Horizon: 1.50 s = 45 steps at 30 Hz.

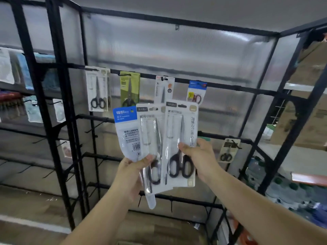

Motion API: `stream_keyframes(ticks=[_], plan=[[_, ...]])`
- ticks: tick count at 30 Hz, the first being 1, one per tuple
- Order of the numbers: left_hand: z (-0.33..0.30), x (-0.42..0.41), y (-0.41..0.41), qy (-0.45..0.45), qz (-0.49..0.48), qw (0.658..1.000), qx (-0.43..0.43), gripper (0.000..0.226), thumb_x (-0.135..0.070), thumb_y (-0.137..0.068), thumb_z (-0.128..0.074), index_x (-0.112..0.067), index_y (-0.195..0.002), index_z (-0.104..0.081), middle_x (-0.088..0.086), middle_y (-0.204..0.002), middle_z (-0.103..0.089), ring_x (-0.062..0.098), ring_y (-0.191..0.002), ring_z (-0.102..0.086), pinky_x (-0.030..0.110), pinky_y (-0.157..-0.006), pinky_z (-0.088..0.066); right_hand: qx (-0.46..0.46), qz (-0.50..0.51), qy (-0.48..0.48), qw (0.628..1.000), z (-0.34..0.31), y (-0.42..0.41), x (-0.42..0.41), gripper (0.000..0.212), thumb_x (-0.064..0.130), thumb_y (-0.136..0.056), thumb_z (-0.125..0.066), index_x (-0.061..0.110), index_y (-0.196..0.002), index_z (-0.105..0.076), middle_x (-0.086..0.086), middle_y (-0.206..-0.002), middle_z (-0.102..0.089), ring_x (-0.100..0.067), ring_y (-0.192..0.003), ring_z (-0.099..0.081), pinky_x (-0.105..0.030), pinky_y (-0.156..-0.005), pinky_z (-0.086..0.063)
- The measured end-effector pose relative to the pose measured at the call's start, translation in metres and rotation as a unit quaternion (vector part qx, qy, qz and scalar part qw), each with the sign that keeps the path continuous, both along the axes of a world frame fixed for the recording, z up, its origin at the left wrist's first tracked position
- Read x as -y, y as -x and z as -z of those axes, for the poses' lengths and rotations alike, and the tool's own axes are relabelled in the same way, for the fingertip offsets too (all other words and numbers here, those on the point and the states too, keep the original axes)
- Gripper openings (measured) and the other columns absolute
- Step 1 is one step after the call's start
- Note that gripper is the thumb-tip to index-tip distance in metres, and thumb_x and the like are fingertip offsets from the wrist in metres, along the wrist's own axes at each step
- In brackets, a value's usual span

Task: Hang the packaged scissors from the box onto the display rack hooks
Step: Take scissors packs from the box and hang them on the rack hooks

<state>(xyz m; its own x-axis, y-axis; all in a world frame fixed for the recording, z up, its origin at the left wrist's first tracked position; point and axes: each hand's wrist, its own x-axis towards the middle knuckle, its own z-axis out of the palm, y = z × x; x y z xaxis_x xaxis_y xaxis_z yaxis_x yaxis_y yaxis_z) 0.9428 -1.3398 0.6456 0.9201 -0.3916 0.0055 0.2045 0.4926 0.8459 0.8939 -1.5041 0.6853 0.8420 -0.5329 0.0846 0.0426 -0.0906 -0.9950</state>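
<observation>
While three packs are fanned out in the middle of the frame, the one nearest to hanging is the white-card scissors pack point(181, 142), a flat glossy blister with black loop handles showing through clear plastic and a slot cut in its top edge. The right hand point(200, 156) pinches it at the right edge, thumb across the front and fingers point(203, 144) curled behind, probably to draw it out of the fan and free its slot for a hook. The left hand point(131, 172) grips the other two low down, thumb pressed on their faces: a similar second scissors pack point(153, 138) and, in front of it at the left, a soft blue-topped pouch point(128, 133) turned to show its printed back and barcode. Holding them by the bottom keeps the hang holes clear. Behind, the display rack point(221, 85) is black metal bars backed by ribbed translucent sheeting. On its upper bar, across the centre, hang four packs: a white hung pack point(97, 91), a green pack point(130, 89), a narrow white pack point(163, 89) and a small blue-headed bag point(196, 92). One more, a small lower pack point(229, 150), hangs at centre right. Bare hooks point(92, 129) jut from the bars at the lower left, which seem the likely targets. The box is not clearly visible.
</observation>
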Motion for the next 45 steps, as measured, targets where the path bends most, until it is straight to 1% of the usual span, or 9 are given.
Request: stream_keyframes(ticks=[7,12,14,18,24,28,33,37,45], plan=[[0.014,-0.07,-0.078,0.005,-0.073,0.996,-0.046,0.031,0.004,-0.08,-0.061,-0.01,-0.107,-0.064,0.009,-0.1,-0.072,0.026,-0.087,-0.068,0.043,-0.083,-0.051,-0.023,0.044,0.035,0.998,0.008,-0.084,-0.022,0.015,0.005,-0.088,-0.059,0.013,-0.099,-0.064,-0.007,-0.095,-0.069,-0.024,-0.088,-0.066,-0.042,-0.084,-0.052],[0.013,-0.122,-0.144,0.019,-0.107,0.994,-0.026,0.058,-0.013,-0.054,-0.08,-0.009,-0.109,-0.064,0.012,-0.102,-0.071,0.025,-0.085,-0.07,0.041,-0.08,-0.05,-0.012,0.025,0.007,1.0,0.011,-0.168,-0.074,0.013,0.007,-0.09,-0.058,0.016,-0.097,-0.062,-0.005,-0.094,-0.068,-0.022,-0.085,-0.066,-0.035,-0.077,-0.054],[0.012,-0.141,-0.172,0.013,-0.108,0.994,-0.019,0.052,-0.011,-0.061,-0.072,-0.011,-0.113,-0.063,0.012,-0.106,-0.07,0.028,-0.091,-0.068,0.043,-0.08,-0.052,-0.004,0.007,0.018,1.0,0.01,-0.203,-0.101,0.016,0.008,-0.089,-0.059,0.011,-0.104,-0.063,-0.007,-0.095,-0.069,-0.021,-0.084,-0.067,-0.03,-0.073,-0.054],[0.004,-0.174,-0.219,0.012,-0.105,0.994,0.006,0.044,-0.009,-0.067,-0.063,-0.012,-0.111,-0.063,0.008,-0.092,-0.072,0.024,-0.077,-0.069,0.034,-0.057,-0.054,0.026,-0.025,0.059,0.998,-0.001,-0.263,-0.151,0.014,0.014,-0.092,-0.055,0.016,-0.104,-0.059,-0.001,-0.101,-0.066,-0.019,-0.093,-0.063,-0.034,-0.084,-0.052],[-0.016,-0.207,-0.274,0.003,-0.098,0.994,0.056,0.045,-0.015,-0.07,-0.06,-0.005,-0.114,-0.061,0.014,-0.091,-0.067,0.026,-0.07,-0.066,0.034,-0.058,-0.055,0.091,-0.039,0.107,0.989,-0.035,-0.321,-0.186,0.005,0.015,-0.095,-0.05,0.019,-0.099,-0.052,0.01,-0.086,-0.056,0.002,-0.07,-0.051,-0.004,-0.053,-0.041],[-0.023,-0.21,-0.296,0.014,-0.084,0.994,0.064,0.047,-0.014,-0.071,-0.059,-0.007,-0.117,-0.06,0.018,-0.111,-0.064,0.029,-0.091,-0.063,0.039,-0.076,-0.053,0.112,-0.033,0.124,0.985,-0.048,-0.343,-0.197,0.017,0.013,-0.094,-0.052,0.012,-0.109,-0.058,0.002,-0.092,-0.063,-0.007,-0.07,-0.056,-0.014,-0.057,-0.047],[-0.023,-0.209,-0.31,0.028,-0.06,0.995,0.078,0.042,-0.012,-0.073,-0.057,-0.014,-0.114,-0.062,0.009,-0.104,-0.07,0.021,-0.085,-0.07,0.03,-0.062,-0.058,0.096,-0.022,0.14,0.985,-0.043,-0.351,-0.206,0.03,0.011,-0.092,-0.054,0.006,-0.121,-0.055,-0.006,-0.117,-0.062,-0.02,-0.098,-0.062,-0.007,-0.055,-0.048],[-0.022,-0.211,-0.317,0.025,-0.058,0.995,0.075,0.044,-0.012,-0.074,-0.058,-0.011,-0.118,-0.061,0.013,-0.11,-0.067,0.024,-0.089,-0.068,0.033,-0.062,-0.058,0.103,-0.028,0.11,0.988,-0.037,-0.352,-0.208,0.019,0.009,-0.091,-0.055,0.006,-0.109,-0.06,0.002,-0.093,-0.063,-0.001,-0.075,-0.058,-0.002,-0.051,-0.04],[-0.029,-0.225,-0.329,0.032,-0.061,0.995,0.077,0.066,-0.023,-0.067,-0.068,-0.017,-0.131,-0.052,0.016,-0.125,-0.06,0.032,-0.104,-0.062,0.04,-0.067,-0.054,0.046,-0.019,0.03,0.998,-0.042,-0.353,-0.209,0.01,0.006,-0.091,-0.052,0.009,-0.092,-0.062,-0.001,-0.077,-0.06,-0.006,-0.057,-0.052,-0.011,-0.041,-0.042]])
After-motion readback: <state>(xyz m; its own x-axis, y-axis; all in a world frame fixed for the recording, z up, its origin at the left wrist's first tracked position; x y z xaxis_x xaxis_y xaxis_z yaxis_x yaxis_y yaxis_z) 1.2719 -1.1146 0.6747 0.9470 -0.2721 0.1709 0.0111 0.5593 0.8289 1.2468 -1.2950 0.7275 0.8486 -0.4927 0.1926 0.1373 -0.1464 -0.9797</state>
